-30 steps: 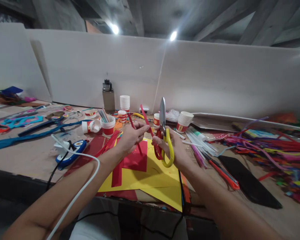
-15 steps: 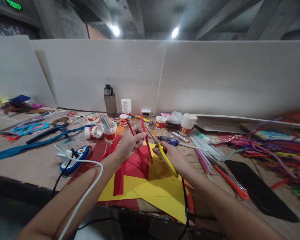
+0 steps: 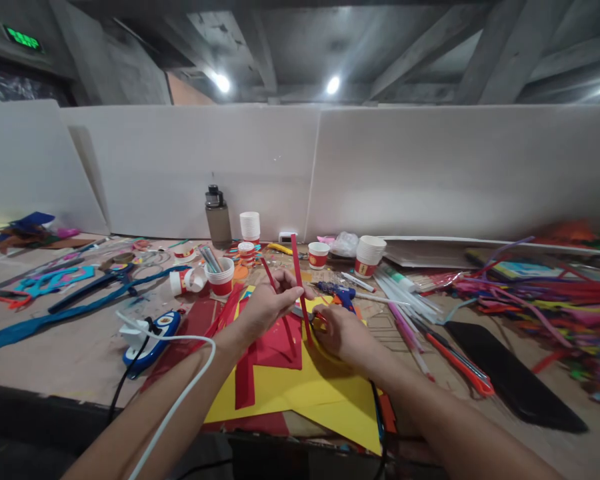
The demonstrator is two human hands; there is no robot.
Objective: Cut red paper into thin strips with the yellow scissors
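Observation:
My left hand (image 3: 275, 301) is closed, pinching narrow red strips above the work sheets. One red strip (image 3: 297, 270) stands almost upright at the fingertips, and a second strip (image 3: 269, 272) slants down behind the fingers. My right hand (image 3: 339, 333) is wrapped round a pair of scissors (image 3: 298, 311) with yellow handles. The blades point left, close to the upright strip; whether they touch it I cannot tell. Below both hands lie a red sheet (image 3: 280, 353) and a wider red strip (image 3: 245, 387), on top of yellow sheets (image 3: 325, 385).
Paper cups (image 3: 221, 283) and a bottle (image 3: 219, 223) stand at the back. A blue power strip (image 3: 153, 347) with a white cable (image 3: 190, 339) is on the left. To the right are a glue gun (image 3: 343, 293), a red box cutter (image 3: 460, 367) and a black phone-like slab (image 3: 515, 377).
My right hand has turned the scissors from pointing up and away to pointing left, bringing the blades beside the upright strip. My left hand still holds the strips. The view has tilted up slightly.

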